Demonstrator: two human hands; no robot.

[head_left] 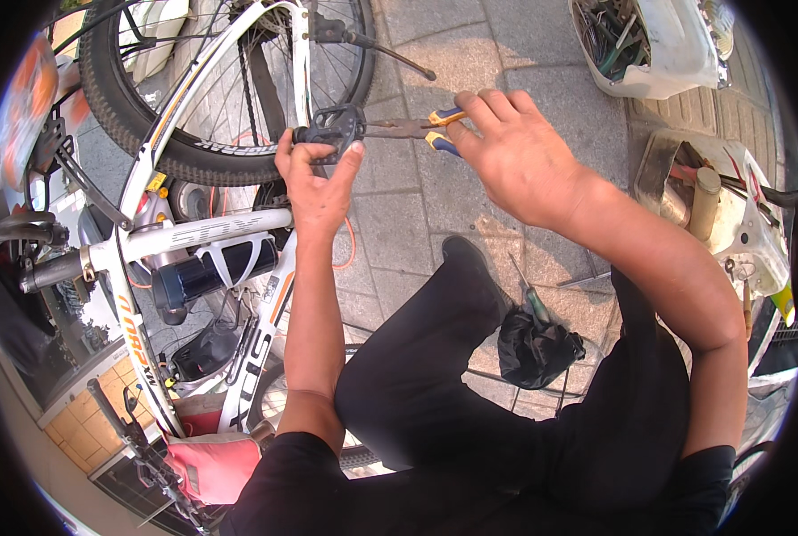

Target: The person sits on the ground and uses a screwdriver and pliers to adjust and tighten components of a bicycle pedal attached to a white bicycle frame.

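A black bicycle pedal (335,130) is gripped between the thumb and fingers of my left hand (320,186), beside the rear part of a white bicycle frame (302,67). My right hand (526,161) is closed on a pair of pliers (399,129) with yellow and blue handles. The jaws of the pliers point left and reach the pedal's right side; whether they clamp a part of it I cannot tell. Whether the pedal is joined to the bicycle is hidden by my fingers.
A wheel with a black tyre (211,165) stands behind the frame. At far right are a white tub of tools (676,54) and another worn white container (761,241). A screwdriver (535,304) lies by a black bag (535,350), near my shoe (470,268). A pink bag (216,469) sits lower left.
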